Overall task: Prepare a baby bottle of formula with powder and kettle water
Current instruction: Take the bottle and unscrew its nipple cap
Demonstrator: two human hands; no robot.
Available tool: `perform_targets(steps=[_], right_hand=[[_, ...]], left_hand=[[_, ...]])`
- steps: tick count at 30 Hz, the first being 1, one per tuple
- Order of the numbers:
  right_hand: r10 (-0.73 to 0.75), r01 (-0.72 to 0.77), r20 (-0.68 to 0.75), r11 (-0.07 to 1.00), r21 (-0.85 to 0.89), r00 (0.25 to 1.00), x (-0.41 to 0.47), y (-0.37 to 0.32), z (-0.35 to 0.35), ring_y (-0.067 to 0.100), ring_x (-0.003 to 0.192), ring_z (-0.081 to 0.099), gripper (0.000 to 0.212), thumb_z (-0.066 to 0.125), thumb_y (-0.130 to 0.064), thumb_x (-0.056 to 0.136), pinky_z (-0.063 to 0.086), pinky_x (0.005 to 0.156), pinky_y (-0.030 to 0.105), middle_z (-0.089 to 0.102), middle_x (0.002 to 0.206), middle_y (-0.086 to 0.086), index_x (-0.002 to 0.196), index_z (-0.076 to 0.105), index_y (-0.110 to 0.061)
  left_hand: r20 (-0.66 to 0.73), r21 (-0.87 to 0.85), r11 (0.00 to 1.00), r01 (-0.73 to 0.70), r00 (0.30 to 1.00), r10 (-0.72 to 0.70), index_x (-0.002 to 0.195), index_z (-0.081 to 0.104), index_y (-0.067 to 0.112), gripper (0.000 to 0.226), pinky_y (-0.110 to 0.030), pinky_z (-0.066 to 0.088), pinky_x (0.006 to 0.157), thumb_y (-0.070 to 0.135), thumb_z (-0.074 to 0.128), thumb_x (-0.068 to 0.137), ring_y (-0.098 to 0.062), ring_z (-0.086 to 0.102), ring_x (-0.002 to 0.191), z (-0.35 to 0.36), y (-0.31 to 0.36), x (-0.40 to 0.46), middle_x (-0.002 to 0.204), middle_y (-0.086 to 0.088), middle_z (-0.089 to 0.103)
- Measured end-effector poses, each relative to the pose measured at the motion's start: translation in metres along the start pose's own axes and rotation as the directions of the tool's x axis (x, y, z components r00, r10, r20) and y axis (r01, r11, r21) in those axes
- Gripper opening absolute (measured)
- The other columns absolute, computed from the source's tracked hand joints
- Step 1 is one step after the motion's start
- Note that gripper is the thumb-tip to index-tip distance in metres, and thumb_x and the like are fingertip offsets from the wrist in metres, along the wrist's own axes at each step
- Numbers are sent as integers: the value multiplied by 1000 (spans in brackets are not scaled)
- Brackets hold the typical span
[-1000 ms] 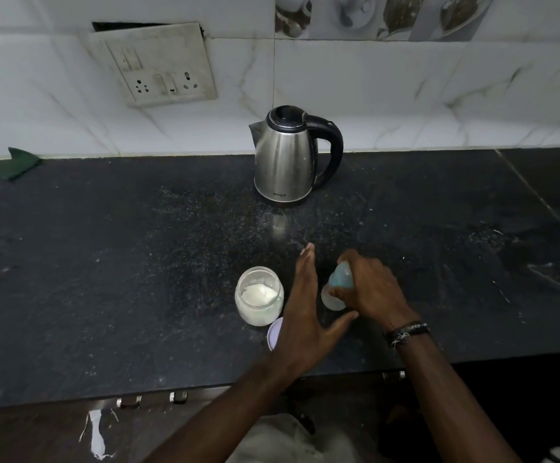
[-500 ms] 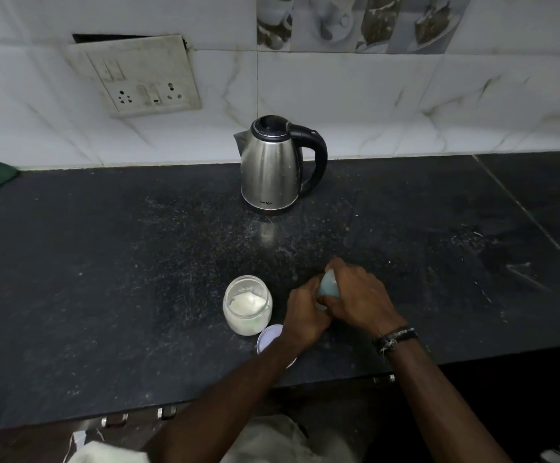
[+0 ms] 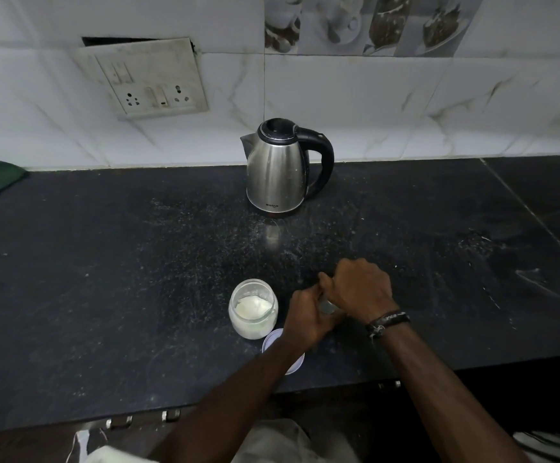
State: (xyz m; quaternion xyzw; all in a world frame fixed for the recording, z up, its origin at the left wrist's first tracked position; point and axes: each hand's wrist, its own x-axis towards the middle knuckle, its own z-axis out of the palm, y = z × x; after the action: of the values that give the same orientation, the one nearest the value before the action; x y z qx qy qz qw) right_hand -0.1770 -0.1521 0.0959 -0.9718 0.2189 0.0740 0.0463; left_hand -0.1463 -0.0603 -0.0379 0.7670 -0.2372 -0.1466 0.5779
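Presently, head view, items as they lie before you.

Table (image 3: 105,295): dark stone, speckled with pale dust, running the full width under a white tiled wall.

Kettle (image 3: 277,172): steel body, black lid and handle, upright at the back of the table near the wall, spout to the left, handle to the right; well apart from your hands.

Jar (image 3: 253,309): clear, open-topped, upright, white powder inside; just left of your left hand.

Lid (image 3: 271,340): white, round, flat on the table just in front of the jar, partly covered by your left forearm.

Bottle (image 3: 327,305): only a small pale part shows between your two hands, near the front middle of the table; the rest is hidden, so its tilt cannot be told.

Left hand (image 3: 308,317): your fingers are curled, grip closed round the lower part of the bottle.

Right hand (image 3: 360,284): held over the bottle from above, knuckles up, fingers curled down upon its top; grip closed on it, touching your left hand. A dark band (image 3: 388,320) sits on that wrist.

Switch plate (image 3: 145,78): on the wall, upper left, hanging askew.

Cloth (image 3: 4,175): green, at the far left edge by the wall.
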Motion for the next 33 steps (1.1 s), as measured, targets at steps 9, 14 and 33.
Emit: perform_targets(steps=[9, 14, 33], right_hand=[[-244, 235, 138, 969, 76, 960, 3, 23, -36, 19, 97, 64, 35, 69, -44, 80, 52, 81, 34, 66, 109, -2, 110, 64, -27], [-81, 29, 135, 938, 346, 988, 4, 51, -63, 10, 85, 56, 31, 80, -32, 77, 45, 65, 26, 57, 93, -8, 94, 55, -25], [243, -242, 55, 864, 441, 968, 11, 107, 51, 33, 122, 56, 82, 82, -21, 77, 49, 99, 50, 55, 138, 14, 145, 37, -15]], left_hand=[[9, -22, 1000, -20, 1000, 20, 117, 70, 22, 51, -42, 58, 86, 46, 83, 74, -11, 72, 101, 1, -3, 1, 108, 3, 76], [13, 7, 995, -100, 995, 100, 129, 64, 18, 60, -33, 55, 97, 33, 86, 76, -4, 66, 111, -1, -2, -1, 121, 3, 71], [5, 49, 996, -78, 997, 78, 133, 61, 14, 64, -36, 53, 101, 29, 86, 76, -10, 64, 117, 1, 0, -1, 128, -1, 68]])
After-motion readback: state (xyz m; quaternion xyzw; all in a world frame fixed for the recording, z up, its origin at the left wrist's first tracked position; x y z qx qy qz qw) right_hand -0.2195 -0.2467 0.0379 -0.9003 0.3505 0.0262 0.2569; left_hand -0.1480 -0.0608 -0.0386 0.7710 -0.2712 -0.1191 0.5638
